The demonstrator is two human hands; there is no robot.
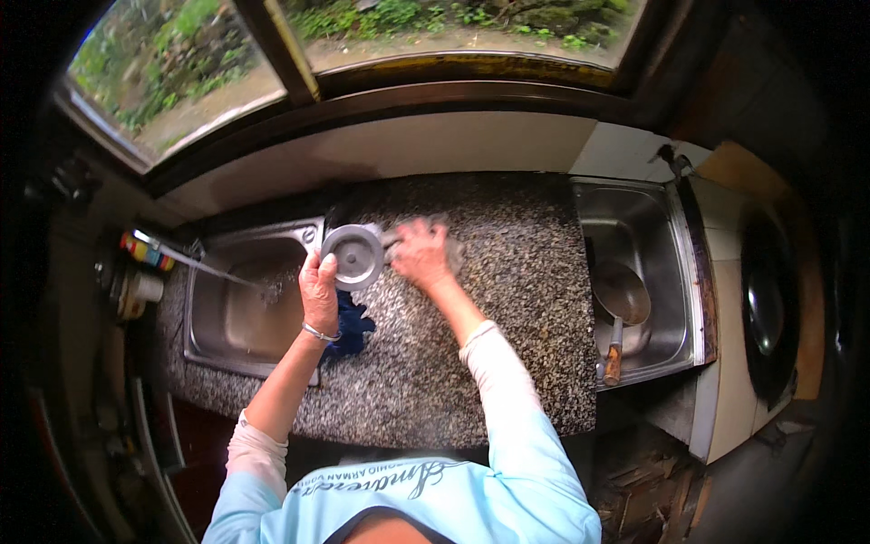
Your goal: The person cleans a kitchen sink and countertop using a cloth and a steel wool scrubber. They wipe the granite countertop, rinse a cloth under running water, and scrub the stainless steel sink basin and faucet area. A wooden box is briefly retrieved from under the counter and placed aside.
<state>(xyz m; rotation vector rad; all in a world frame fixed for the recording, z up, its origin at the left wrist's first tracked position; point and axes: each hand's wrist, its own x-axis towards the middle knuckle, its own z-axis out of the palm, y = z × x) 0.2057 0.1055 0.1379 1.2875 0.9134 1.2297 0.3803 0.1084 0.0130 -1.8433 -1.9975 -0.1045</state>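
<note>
My left hand (pixel 319 289) grips the near left rim of a round grey metal lid or shallow dish (pixel 353 258) with a small knob at its centre, raised over the counter beside the left sink. Just to its right, my right hand (pixel 423 253) is spread over a blurred greyish cloth (pixel 451 246) on the speckled stone countertop (pixel 435 367). Whether its fingers grip the cloth is unclear. A dark blue cloth (pixel 351 328) lies at the left sink's right edge, partly behind my left wrist.
Water runs from a faucet (pixel 153 243) into the left steel sink (pixel 255 365). A pan (pixel 622 292) with a wooden handle rests in the right steel sink (pixel 635 204). Bottles or containers (pixel 143 287) stand left. A window frame (pixel 469 68) borders the back; a dark round pan-like thing (pixel 768 306) is far right.
</note>
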